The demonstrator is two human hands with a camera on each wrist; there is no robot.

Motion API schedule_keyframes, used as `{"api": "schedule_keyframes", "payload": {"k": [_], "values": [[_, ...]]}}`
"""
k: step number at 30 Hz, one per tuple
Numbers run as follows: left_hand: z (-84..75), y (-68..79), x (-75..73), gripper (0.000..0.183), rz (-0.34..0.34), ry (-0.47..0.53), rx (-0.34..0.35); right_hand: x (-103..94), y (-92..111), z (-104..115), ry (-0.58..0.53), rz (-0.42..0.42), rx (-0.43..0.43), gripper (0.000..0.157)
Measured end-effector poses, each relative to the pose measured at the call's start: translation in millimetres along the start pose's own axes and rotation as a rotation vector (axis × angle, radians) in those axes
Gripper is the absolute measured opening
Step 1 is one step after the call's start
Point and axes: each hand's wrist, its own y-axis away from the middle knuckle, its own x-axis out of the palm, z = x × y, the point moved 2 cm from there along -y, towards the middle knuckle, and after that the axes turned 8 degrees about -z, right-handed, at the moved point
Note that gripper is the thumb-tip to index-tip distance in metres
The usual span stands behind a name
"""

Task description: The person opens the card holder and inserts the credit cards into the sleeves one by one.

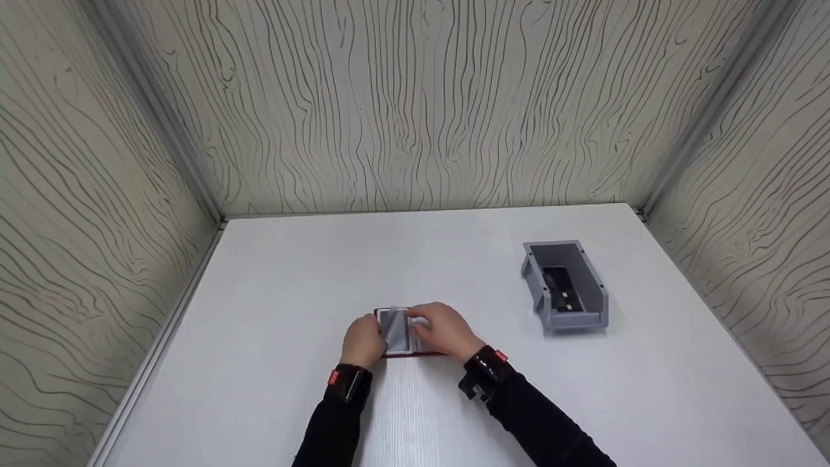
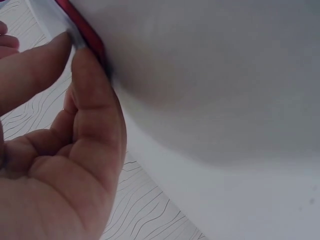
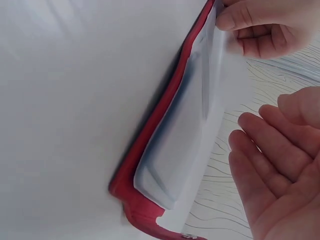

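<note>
A red card holder [image 1: 399, 355] with clear plastic sleeves [image 1: 394, 332] lies open on the table in front of me. My left hand [image 1: 363, 340] pinches its left edge between thumb and forefinger; the left wrist view shows the red cover [image 2: 89, 37] at those fingertips. Over the right part is my right hand [image 1: 446, 329], its thumb and forefinger apart near the middle of the sleeves. In the right wrist view the right hand [image 3: 280, 165] has loosely bent fingers beside the sleeves [image 3: 175, 135], with nothing gripped. A strap with a metal snap [image 3: 189, 236] hangs at the cover's near end.
A grey plastic bin [image 1: 574, 319] stands to the right on the white table [image 1: 292, 266], with dark flat items [image 1: 561, 285] inside. Wood-patterned panels [image 1: 402, 110] enclose the back and both sides.
</note>
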Motion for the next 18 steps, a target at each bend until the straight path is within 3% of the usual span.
{"api": "schedule_keyframes", "payload": {"k": [18], "values": [[1.3, -0.8, 1.8, 0.018, 0.017, -0.007, -0.037, -38.5, 6.7, -22.9, 0.003, -0.068, 0.045, 0.025]]}}
